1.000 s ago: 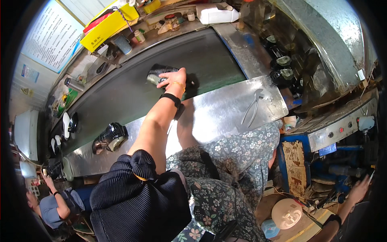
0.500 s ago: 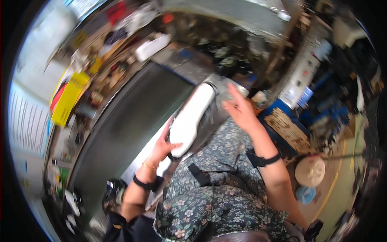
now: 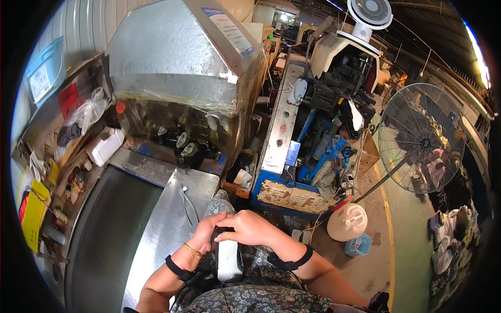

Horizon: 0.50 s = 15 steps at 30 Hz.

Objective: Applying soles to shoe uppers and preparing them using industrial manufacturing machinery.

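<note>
A dark shoe piece (image 3: 228, 261) with a white, sole-shaped face turned up rests low in front of my body, over my flowered apron. My left hand (image 3: 205, 233) grips its far end from the left side. Across that same end, my right hand (image 3: 246, 228) closes from the right, its fingers meeting those of the left hand. Both hands cover the far end of the shoe piece, so that part is mostly hidden. Just beyond my left hand, a pair of pliers (image 3: 189, 206) lies on the shiny metal tabletop (image 3: 152, 250).
A dark conveyor belt (image 3: 112, 219) runs along the left, below a metal hood (image 3: 172, 57). Ahead to the right stands a blue-framed machine (image 3: 292, 201). A large floor fan (image 3: 425, 141), a pale plastic jug (image 3: 347, 221) and a blue basket (image 3: 358, 245) are on the right.
The shoe piece has come down toward my body and turned more upright in view. My right hand, open and apart from it before, now grips its far end beside my left. The view has swung right.
</note>
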### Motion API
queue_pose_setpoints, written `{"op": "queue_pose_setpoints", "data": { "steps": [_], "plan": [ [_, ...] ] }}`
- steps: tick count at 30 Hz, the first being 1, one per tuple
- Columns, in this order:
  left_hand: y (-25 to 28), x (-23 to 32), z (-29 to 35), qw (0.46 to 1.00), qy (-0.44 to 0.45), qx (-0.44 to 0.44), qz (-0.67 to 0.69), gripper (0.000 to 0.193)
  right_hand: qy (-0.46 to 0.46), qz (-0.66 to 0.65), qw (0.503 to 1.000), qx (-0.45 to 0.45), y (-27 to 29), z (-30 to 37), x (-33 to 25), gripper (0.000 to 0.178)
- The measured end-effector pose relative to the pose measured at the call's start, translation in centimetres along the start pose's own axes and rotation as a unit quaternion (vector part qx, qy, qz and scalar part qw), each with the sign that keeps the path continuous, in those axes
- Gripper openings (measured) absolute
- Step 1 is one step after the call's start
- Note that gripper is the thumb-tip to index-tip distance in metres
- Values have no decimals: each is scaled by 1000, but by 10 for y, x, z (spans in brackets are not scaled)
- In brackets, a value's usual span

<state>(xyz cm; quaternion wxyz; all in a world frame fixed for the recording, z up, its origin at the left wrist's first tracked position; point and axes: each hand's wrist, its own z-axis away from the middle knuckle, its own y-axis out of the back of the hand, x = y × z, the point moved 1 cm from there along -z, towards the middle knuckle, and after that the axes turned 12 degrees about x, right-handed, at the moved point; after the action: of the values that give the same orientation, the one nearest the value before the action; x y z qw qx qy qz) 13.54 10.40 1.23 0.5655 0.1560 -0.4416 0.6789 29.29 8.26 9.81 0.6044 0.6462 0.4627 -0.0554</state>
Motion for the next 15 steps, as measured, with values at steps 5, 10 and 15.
{"op": "queue_pose_setpoints", "data": {
  "steps": [5,10,15],
  "plan": [
    [14,-35,-6,833,-492,120,-224,36,-156,-163,956,185,-95,32,72,55],
    [28,-20,-12,772,-467,69,-426,43,-306,-291,894,149,-146,102,87,35],
    [35,12,-20,954,-235,25,-184,41,-354,-412,833,108,-92,57,97,32]
  ]
}}
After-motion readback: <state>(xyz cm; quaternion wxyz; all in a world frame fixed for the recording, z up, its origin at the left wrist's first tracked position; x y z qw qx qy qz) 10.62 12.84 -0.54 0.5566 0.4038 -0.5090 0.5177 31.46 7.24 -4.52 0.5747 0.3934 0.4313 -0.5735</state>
